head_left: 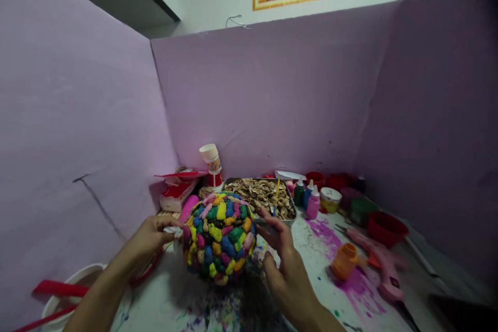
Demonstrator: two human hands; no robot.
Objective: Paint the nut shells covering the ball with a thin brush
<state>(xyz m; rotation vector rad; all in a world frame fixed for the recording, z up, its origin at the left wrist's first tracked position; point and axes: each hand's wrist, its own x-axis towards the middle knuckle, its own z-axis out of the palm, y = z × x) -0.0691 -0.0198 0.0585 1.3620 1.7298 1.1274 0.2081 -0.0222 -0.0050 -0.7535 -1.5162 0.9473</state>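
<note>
A round ball (220, 238) covered in peanut shells painted many colours is held above the table in the middle of the view. My left hand (157, 236) is closed at its left side, pinching a whitish part that sticks out there. To the right, my right hand (286, 264) has its fingers stretched and thumb apart, with the fingertips at or close to the ball's side; contact is hard to make out. Behind the ball, a metal tray (290, 222) holds plain peanut shells (257, 194). A thin yellow and blue stick (276, 197) stands over the tray, its lower end hidden near my right fingers.
Paint bottles (313, 205), an orange jar (344, 261), a pink glue gun (383, 259) and a red bowl (387, 228) stand on the right. Stacked paper cups (212, 163) and a red-white box (177, 194) are behind. A bucket (50, 311) is at lower left. Purple panels enclose the table.
</note>
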